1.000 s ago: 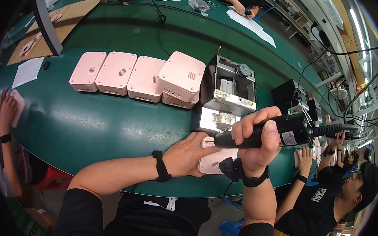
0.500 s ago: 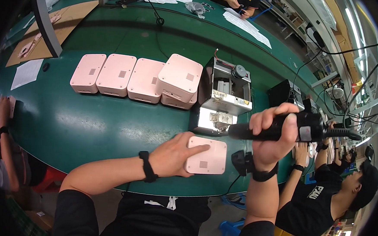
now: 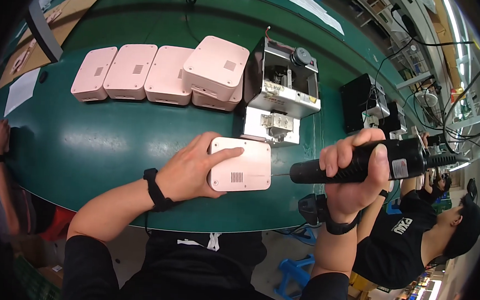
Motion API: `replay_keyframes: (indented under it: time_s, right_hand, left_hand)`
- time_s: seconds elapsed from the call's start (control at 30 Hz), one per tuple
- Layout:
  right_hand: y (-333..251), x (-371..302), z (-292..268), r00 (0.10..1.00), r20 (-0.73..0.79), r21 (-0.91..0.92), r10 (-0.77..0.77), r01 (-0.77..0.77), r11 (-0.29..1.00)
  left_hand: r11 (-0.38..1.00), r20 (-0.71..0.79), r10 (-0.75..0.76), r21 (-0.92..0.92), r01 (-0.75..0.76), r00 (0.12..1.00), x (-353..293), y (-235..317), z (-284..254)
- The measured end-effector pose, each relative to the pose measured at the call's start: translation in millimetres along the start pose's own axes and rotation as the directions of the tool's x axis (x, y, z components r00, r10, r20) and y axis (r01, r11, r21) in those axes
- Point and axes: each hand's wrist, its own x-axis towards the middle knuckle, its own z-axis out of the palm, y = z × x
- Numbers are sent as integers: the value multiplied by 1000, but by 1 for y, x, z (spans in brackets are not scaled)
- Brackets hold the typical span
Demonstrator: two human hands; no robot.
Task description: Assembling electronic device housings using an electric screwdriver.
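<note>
My left hand [image 3: 188, 168] is closed around the left side of a pale pink box [image 3: 253, 164] with rounded corners, its index finger lying along the top face. Corner screw holes and a small grille show on that face. In my right hand [image 3: 360, 168] is a black electric screwdriver [image 3: 327, 169], held level. Its thin bit points left and its tip is at or very near the box's right edge; whether it touches cannot be told. Behind the box stands a metal screw feeder [image 3: 281, 106] with an open top.
Several more pink boxes [image 3: 129, 72] stand in a row at the back left, one stacked on another. A paper sheet [image 3: 21, 92] lies on the green table [image 3: 108, 142]. Another person's hand [image 3: 0, 135] rests at far left; a co-worker [image 3: 411, 232] sits at right. Black machines [image 3: 364, 102] stand beyond.
The view has shifted. My left hand has moved the pink box left relative to the feeder. My right hand has brought the screwdriver nearer to me, level with the box, and its bit now shows.
</note>
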Motion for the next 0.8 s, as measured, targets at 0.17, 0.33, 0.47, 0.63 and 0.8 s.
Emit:
replay_keyframes:
  time_s: [0.17,0.33,0.47,0.63,0.8]
  right_hand:
    - [1,-17,-5,1000,6,-24,-5,5,1000]
    - [20,-28,-5,1000,-4,-53,20,-20,998]
    - [21,-32,-3,1000,29,-59,-10,12,998]
    - [21,-32,-7,993,112,-42,-26,30,999]
    - [10,-7,0,996,21,9,-85,85,996]
  left_hand:
    - [1000,-16,23,2,-23,1000,0,1,5]
    - [1000,-4,-2,-6,1,1000,1,3,2]
    - [1000,-12,-3,-16,3,1000,-1,3,5]
    - [1000,-13,11,-24,-11,1000,2,1,3]
    - [999,-28,34,-40,-35,999,-1,-2,6]
